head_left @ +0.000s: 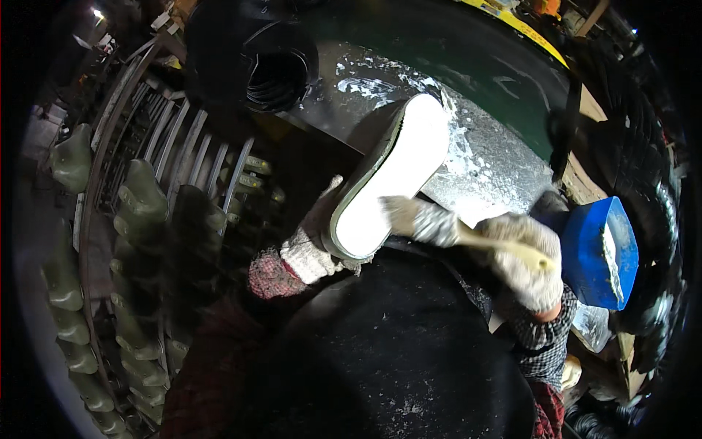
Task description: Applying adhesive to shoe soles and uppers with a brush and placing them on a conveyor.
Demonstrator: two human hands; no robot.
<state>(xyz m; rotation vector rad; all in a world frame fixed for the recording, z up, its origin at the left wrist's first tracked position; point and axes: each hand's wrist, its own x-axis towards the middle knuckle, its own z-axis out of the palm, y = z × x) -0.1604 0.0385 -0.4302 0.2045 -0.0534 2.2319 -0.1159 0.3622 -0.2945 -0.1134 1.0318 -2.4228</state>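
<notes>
My left hand (308, 247), in a white knit glove, grips the heel end of a dark green shoe or boot (364, 175) turned sole up. Its sole (409, 157) is bright white, and the toe end points away over the metal work surface. In my gloved right hand (528, 265) is a brush (436, 224) with a pale handle. The brush's bristles lie against the sole near the heel, on its right side. Part of the left hand's fingers is hidden behind the shoe.
A blue container (581, 260) with white residue stands right of my right hand. White smears mark the metal surface (504, 172). Green boot-like pieces (139, 201) hang on a curved metal rack (93, 186) at left. Black round items (278, 73) sit at the back.
</notes>
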